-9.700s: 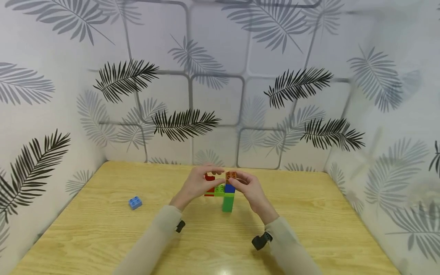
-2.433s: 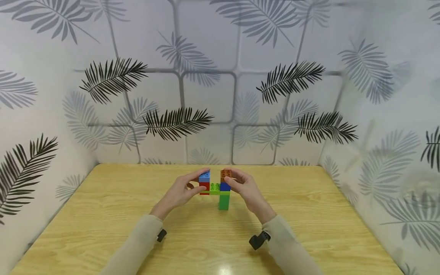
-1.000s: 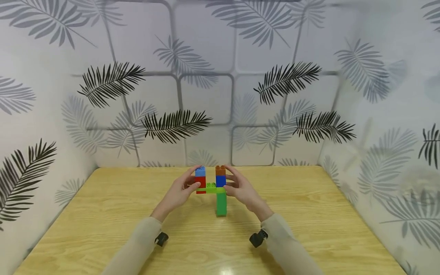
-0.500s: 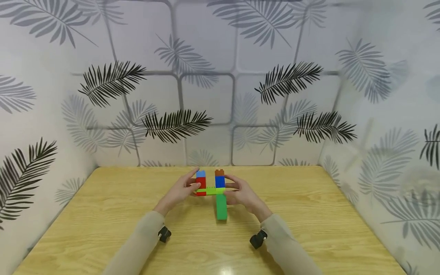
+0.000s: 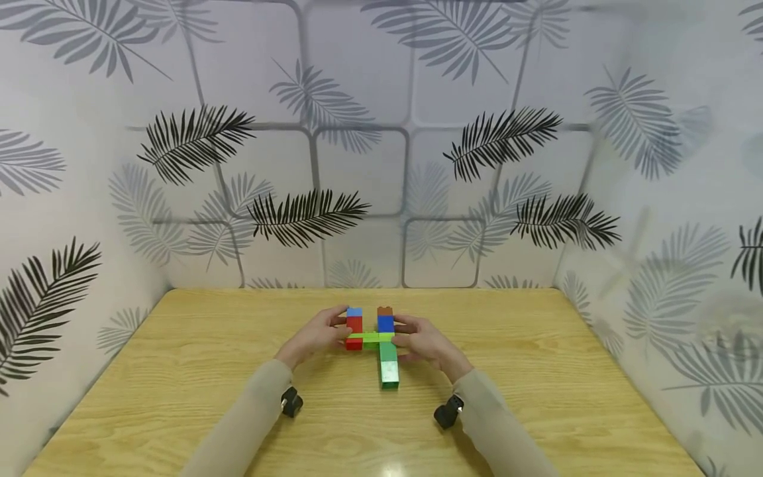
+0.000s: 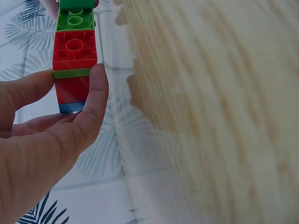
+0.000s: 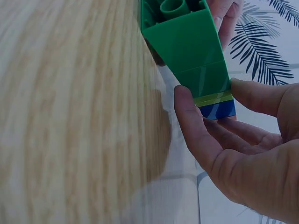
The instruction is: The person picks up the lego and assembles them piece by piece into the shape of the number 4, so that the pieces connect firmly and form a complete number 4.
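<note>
A toy building brick structure [image 5: 371, 339] is tipped so that its green leg points towards me. Its left stack has a light blue brick [image 5: 354, 311] over red bricks [image 5: 354, 324]. On the right, a brown brick [image 5: 385, 311] and a dark blue brick [image 5: 385, 324] sit above a lime plate that bridges both stacks; green bricks [image 5: 389, 364] extend below. My left hand [image 5: 316, 336] pinches the red stack by the plate. With thumb and fingers, my right hand [image 5: 428, 343] grips the right stack around the plate. The left wrist view shows the red brick's hollow underside [image 6: 74, 49].
A wood-grain table [image 5: 197, 371] lies under both hands. Behind it and at both sides stands a leaf-patterned white backdrop [image 5: 369, 165]. Each wrist wears a small black camera [image 5: 291, 402].
The light blue brick, lying on the table at left in the oldest frame, later tops the red stack. Over the last second both hands tilt the structure back, its leg swinging towards me.
</note>
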`<state>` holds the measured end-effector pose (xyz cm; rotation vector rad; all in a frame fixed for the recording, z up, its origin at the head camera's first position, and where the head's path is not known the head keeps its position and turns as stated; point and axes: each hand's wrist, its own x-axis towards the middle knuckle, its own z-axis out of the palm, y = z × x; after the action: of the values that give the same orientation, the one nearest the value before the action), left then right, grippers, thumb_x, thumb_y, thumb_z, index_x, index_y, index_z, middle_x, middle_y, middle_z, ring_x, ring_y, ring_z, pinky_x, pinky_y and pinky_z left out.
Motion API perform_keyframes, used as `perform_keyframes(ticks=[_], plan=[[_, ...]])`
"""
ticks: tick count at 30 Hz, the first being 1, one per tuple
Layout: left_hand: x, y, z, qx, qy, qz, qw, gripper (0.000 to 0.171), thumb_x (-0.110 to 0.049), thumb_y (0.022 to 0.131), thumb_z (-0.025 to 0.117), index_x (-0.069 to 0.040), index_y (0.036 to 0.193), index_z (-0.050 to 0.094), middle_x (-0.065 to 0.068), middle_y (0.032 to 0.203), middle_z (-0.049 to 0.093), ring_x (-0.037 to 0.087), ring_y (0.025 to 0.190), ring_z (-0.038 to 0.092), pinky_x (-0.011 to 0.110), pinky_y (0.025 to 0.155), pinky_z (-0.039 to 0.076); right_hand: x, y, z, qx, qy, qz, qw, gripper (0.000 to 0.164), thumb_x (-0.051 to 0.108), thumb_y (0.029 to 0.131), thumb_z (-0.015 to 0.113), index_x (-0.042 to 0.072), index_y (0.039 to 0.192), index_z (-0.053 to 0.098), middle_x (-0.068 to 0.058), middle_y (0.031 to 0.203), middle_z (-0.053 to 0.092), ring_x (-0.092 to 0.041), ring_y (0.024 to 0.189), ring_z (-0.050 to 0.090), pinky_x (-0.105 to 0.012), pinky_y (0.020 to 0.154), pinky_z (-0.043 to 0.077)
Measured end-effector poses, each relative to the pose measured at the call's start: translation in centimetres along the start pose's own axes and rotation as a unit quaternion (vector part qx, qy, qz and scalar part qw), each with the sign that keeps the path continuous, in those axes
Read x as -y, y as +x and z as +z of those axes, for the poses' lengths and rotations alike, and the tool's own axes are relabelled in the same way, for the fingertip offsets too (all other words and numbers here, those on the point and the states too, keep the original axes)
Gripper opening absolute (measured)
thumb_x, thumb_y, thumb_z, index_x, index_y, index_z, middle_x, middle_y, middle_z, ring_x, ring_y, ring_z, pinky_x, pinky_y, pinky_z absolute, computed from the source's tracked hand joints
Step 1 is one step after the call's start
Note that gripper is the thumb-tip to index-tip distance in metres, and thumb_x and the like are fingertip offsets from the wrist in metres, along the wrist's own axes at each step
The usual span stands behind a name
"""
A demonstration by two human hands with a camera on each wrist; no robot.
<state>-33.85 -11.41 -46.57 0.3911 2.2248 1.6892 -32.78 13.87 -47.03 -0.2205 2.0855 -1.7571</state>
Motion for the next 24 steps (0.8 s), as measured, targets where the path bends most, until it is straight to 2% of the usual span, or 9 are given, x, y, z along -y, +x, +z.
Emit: perform_keyframes(ticks=[5, 13, 20, 24], plan=[[0.25, 0.43, 0.15, -0.015, -0.005, -0.033, 0.9993, 0.061, -0.001, 0.099, 0.052, 0.003, 0.154, 0.023, 0.031, 0.146, 0.041, 0.037, 0.119, 0.059, 0.046, 0.087, 0.056, -0.04, 0.26, -0.01, 0.004, -0.010, 0.008, 1.000, 0.060, 0.002, 0.097, 0.056, 0.004, 0.152, 0.033, -0.025, 0.152, 0.037, -0.035, 0.126, 0.055, -0.047, 0.088, 0.056], [0.52, 0.77, 0.57, -0.046, 0.006, -0.057, 0.9973, 0.056, 0.000, 0.097, 0.056, 0.006, 0.148, 0.034, 0.029, 0.141, 0.047, 0.038, 0.120, 0.059, 0.042, 0.081, 0.058, -0.17, 0.54, 0.14, -0.011, -0.023, 0.018, 0.999, 0.057, 0.000, 0.096, 0.057, 0.003, 0.149, 0.038, -0.025, 0.149, 0.042, -0.035, 0.125, 0.056, -0.046, 0.086, 0.057], [0.38, 0.72, 0.79, -0.053, 0.023, -0.061, 0.9965, 0.054, 0.000, 0.097, 0.056, 0.008, 0.147, 0.036, 0.029, 0.140, 0.048, 0.039, 0.119, 0.059, 0.042, 0.082, 0.058, -0.40, 0.65, 0.11, -0.021, -0.030, 0.014, 0.999, 0.056, 0.000, 0.096, 0.057, 0.001, 0.149, 0.038, -0.025, 0.149, 0.042, -0.036, 0.126, 0.055, -0.045, 0.086, 0.057], [0.32, 0.34, 0.47, -0.055, 0.023, -0.058, 0.9965, 0.052, -0.003, 0.098, 0.055, 0.009, 0.146, 0.036, 0.030, 0.140, 0.047, 0.039, 0.121, 0.057, 0.043, 0.085, 0.057, -0.50, 0.49, -0.12, -0.059, -0.069, -0.011, 0.996, 0.048, 0.003, 0.097, 0.057, 0.001, 0.144, 0.046, -0.023, 0.140, 0.052, -0.032, 0.116, 0.061, -0.041, 0.082, 0.058]])
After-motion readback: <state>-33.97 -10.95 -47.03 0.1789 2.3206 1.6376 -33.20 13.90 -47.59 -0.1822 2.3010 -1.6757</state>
